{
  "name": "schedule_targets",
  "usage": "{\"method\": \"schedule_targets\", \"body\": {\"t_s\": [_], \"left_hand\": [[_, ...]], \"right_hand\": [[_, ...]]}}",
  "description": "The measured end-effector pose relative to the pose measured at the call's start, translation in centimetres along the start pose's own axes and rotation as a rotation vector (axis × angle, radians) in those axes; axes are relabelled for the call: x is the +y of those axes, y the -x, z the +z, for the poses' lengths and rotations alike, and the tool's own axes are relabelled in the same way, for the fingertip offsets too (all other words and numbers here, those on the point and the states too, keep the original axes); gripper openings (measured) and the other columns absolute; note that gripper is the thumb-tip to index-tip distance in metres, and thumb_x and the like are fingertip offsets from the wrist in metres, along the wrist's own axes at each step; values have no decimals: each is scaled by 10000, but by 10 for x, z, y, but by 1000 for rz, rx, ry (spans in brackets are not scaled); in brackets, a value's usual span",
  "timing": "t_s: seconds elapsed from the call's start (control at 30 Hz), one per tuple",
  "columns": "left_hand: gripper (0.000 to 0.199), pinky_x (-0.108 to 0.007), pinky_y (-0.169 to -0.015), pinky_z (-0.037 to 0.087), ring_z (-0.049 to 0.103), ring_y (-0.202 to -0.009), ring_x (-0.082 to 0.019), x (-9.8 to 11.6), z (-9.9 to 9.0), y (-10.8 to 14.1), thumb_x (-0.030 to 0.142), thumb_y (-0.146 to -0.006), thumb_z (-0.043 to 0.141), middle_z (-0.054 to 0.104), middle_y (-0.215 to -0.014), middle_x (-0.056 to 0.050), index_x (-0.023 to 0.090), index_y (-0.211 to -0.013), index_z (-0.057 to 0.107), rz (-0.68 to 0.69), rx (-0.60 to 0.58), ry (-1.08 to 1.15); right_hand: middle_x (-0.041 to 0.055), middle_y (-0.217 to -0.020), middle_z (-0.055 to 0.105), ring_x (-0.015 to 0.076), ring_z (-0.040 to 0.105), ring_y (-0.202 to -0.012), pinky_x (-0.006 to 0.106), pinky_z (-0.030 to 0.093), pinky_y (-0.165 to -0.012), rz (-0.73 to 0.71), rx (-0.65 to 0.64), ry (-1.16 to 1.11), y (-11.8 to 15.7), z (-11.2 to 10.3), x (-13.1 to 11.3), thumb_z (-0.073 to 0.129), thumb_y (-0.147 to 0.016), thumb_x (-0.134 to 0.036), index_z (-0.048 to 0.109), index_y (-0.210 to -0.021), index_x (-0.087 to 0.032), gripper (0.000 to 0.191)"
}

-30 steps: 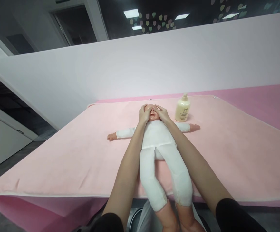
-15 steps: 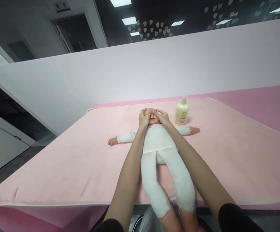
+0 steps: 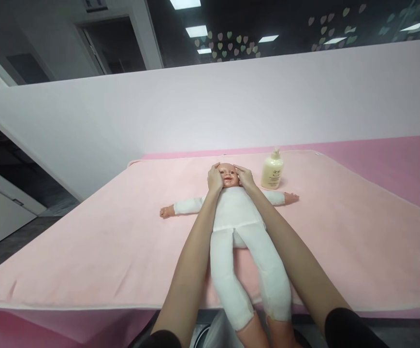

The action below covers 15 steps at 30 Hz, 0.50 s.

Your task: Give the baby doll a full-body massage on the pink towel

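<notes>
A baby doll (image 3: 236, 210) in a white cloth body lies on its back on a pink blanket (image 3: 130, 246), head toward the wall, arms spread and feet over the near edge. My left hand (image 3: 215, 179) cups the left side of the doll's head, and my right hand (image 3: 245, 178) cups the right side. Both hands lie against the head, with the thumbs at its sides and the face showing between them. My forearms run along either side of the doll's body.
Just beyond the doll's arm on the right stands a pale yellow pump bottle (image 3: 272, 171). A white wall (image 3: 267, 101) rises behind the blanket, with dark glass above it. Pink cloth hangs at the front left.
My thumbs have moved outward from the middle of the doll's face to the sides of its head, uncovering the eyes. The view has shifted slightly.
</notes>
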State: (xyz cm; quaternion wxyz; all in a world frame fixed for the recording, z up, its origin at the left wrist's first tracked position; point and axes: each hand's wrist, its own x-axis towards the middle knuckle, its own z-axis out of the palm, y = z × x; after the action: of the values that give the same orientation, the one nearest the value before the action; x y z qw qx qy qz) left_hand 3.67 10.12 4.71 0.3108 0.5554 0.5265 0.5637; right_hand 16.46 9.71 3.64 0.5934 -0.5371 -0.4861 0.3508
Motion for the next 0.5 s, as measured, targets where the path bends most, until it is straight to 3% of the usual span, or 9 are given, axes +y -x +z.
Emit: {"method": "schedule_targets", "body": {"t_s": [0.1,0.2,0.37,0.5], "left_hand": [[384,-340,-1025,387,533,-1186,-219,0,-1,2,410,-839,501,603,-1251,-75,219,-1157,602,30,-11,8],[447,-331,-1019,392,529,-1195,-222,-2,0,2,382,-751,631,600,-1261,-83,215,-1164,597,59,-16,19],[357,-323,-1033,381,523,-1199,-201,-3,2,-1,291,-811,515,603,-1263,-51,229,-1150,608,44,-20,23],[364,-312,-1022,386,517,-1204,-193,-1,2,-2,248,-856,397,605,-1260,-33,236,-1148,613,-1,10,34]], "right_hand": [[42,-1122,672,192,589,-1087,341,409,-1002,-61,2,105,7,0,-6,561,-825,-382,663,-1072,-204,321],[38,-1028,686,201,613,-992,348,432,-951,-72,-14,209,14,-2,-12,624,-781,-471,635,-1098,-231,398],[11,-1071,666,185,592,-1016,336,438,-945,-30,-4,171,13,-5,-15,616,-790,-429,647,-1027,-243,303],[10,-1098,656,184,593,-1001,352,469,-905,25,-61,51,8,-6,-9,569,-805,-375,649,-1077,-255,308]]}}
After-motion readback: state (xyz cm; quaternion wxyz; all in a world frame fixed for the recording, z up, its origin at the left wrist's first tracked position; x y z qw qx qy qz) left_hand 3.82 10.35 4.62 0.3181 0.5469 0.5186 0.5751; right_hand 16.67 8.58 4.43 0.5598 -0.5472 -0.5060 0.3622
